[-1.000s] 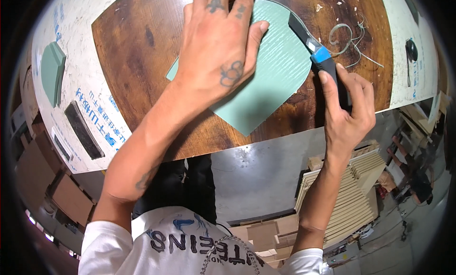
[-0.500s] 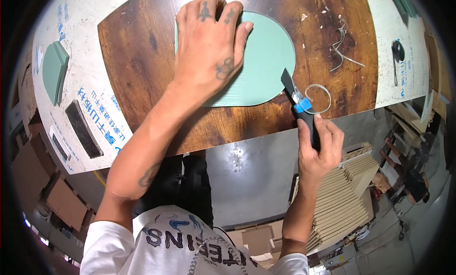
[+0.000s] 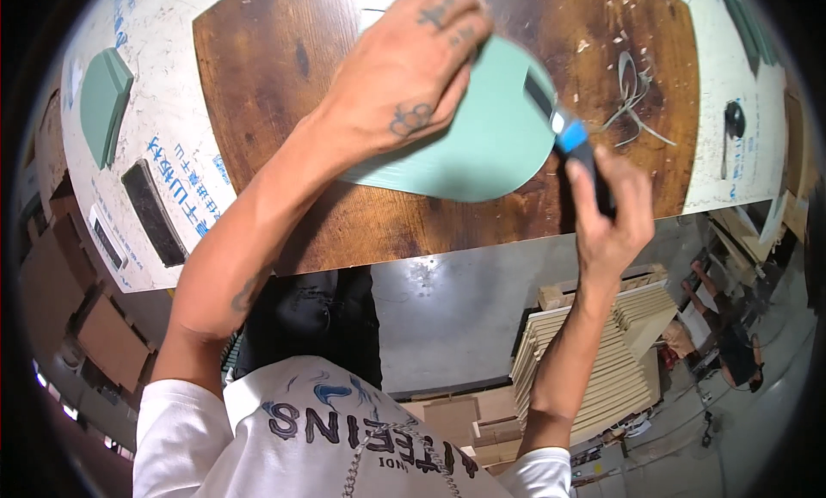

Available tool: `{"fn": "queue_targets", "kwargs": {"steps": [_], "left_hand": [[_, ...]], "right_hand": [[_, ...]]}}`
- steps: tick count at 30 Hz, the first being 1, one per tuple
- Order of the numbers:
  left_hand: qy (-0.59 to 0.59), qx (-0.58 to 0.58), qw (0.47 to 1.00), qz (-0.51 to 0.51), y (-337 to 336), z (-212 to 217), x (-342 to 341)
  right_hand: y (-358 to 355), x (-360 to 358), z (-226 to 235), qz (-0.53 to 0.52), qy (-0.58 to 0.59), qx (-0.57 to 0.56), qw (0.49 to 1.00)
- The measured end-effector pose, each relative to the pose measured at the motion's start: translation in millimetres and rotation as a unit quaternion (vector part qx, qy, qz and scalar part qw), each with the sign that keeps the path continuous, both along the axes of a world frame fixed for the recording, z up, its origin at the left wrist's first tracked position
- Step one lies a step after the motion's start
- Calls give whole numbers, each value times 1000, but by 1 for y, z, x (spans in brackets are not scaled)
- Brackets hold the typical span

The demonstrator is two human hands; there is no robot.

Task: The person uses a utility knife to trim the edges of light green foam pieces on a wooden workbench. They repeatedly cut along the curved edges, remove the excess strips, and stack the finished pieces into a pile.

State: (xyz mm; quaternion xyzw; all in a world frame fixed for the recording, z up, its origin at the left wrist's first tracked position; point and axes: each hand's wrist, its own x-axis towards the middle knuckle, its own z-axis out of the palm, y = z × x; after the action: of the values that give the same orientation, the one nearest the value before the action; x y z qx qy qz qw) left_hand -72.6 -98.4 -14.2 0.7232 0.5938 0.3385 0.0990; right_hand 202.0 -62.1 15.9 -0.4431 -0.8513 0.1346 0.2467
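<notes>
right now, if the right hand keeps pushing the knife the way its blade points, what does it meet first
Probably the green sheet: the right hand aims the utility knife up-left along its curved edge, with the left hand farther on.

Under my fingers (image 3: pixel 447 42) the pale green sheet (image 3: pixel 490 145) looks matt and smooth, the brown wooden board (image 3: pixel 284 154) glossy and worn, my knife (image 3: pixel 578 158) black and blue plastic, the desk (image 3: pixel 155 137) scuffed white.

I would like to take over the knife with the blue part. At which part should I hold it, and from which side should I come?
Grip the knife by its dark handle below the blue collar, coming from the near table edge. The blade points away toward the green sheet, so the handle end is probably the safe one. The right hand holds it there.
</notes>
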Motion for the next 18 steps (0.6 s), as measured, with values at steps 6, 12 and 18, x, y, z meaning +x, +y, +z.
{"fn": "queue_targets", "kwargs": {"steps": [6,12,18], "left_hand": [[79,22,995,62,9,-3,-6],[58,-50,959,274,-51,-5,34],[69,-47,963,258,-57,-4,31]], "right_hand": [[-67,30,11,1,-28,-45,999],[-66,23,11,-40,-48,-30,998],[-48,31,8,-6,-55,-7,998]]}}
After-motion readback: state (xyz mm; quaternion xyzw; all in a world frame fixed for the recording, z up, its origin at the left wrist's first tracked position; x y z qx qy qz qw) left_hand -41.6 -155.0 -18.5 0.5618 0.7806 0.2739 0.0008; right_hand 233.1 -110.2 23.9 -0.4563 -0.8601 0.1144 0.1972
